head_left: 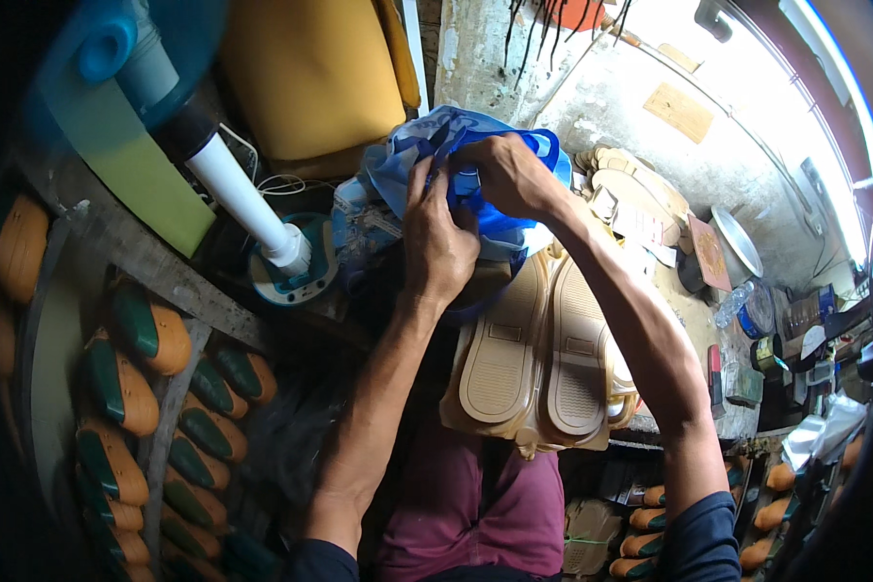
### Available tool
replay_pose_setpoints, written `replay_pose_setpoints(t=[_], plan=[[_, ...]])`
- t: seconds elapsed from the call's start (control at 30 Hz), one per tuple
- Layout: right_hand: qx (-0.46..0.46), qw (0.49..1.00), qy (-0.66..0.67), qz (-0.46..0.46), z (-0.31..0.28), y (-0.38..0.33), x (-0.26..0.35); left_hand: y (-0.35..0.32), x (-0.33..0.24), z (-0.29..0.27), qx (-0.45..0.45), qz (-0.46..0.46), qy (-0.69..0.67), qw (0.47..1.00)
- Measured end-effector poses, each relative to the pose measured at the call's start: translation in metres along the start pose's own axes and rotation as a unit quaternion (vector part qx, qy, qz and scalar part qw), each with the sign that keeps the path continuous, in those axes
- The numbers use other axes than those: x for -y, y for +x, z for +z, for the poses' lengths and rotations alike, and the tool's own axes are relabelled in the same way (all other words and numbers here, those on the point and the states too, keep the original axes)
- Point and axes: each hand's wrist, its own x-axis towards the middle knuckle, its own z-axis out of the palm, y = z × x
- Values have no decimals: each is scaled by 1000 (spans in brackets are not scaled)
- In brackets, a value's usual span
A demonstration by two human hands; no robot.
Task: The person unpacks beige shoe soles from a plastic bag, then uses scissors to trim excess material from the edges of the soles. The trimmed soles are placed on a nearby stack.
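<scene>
Both my hands are up at a blue plastic bag point(412, 160) in the middle of the view. My left hand point(438, 242) presses on the bag's front with its fingers reaching up into the folds. Just above and to the right, my right hand point(507, 175) pinches the bag's top near its handle. Below the bag lies a stack of tan shoe soles point(538, 359), tread side up, on the bench edge over my lap.
A white pipe point(238, 189) on a teal base stands left of the bag. Orange-and-green shoe lasts point(126, 388) fill racks at the lower left. A yellow cushion point(306, 73) sits behind. More soles, tins and papers crowd the bench point(737, 310) at right.
</scene>
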Motion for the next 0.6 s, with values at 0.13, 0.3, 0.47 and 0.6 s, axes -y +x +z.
replay_pose_setpoints(t=[0.13,0.3,0.47,0.6], plan=[[218,940,-213,153,31,30,-20,-4,-6,1,-14,-8,-7,1000],[360,883,-183,238,17,28,-36,-1,2,-12,-23,-11,18,1000],[287,923,-230,116,22,11,-37,-1,-7,-3,12,-12,-24,1000],[257,910,-324,41,36,3,-33,-1,-10,4,81,11,-41,996]])
